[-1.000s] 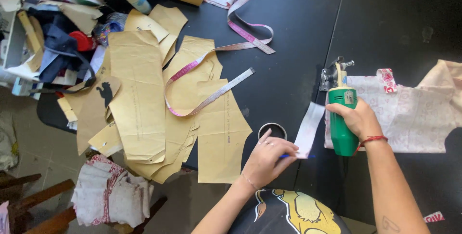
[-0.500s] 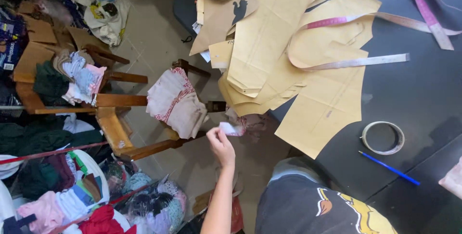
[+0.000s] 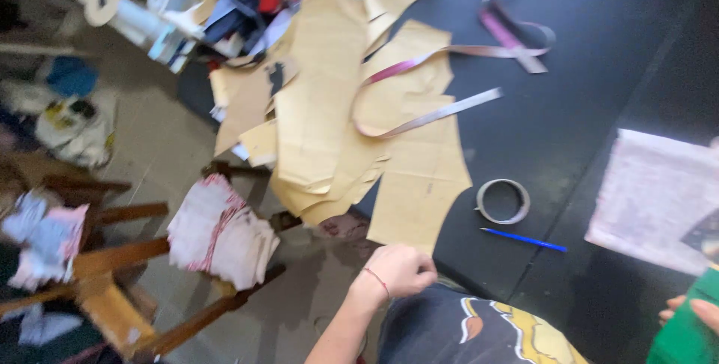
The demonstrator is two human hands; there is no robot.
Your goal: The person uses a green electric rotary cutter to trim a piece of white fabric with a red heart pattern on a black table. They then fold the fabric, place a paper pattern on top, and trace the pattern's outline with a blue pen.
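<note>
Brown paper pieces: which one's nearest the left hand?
The lowest piece, a long sheet whose bottom end overhangs the black table edge just above the closed left hand. The other pieces lie farther up the pile.

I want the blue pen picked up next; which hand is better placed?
Probably left: the left hand is closed but seems empty, near the blue pen. The right hand grips a green tool at the frame edge.
</note>
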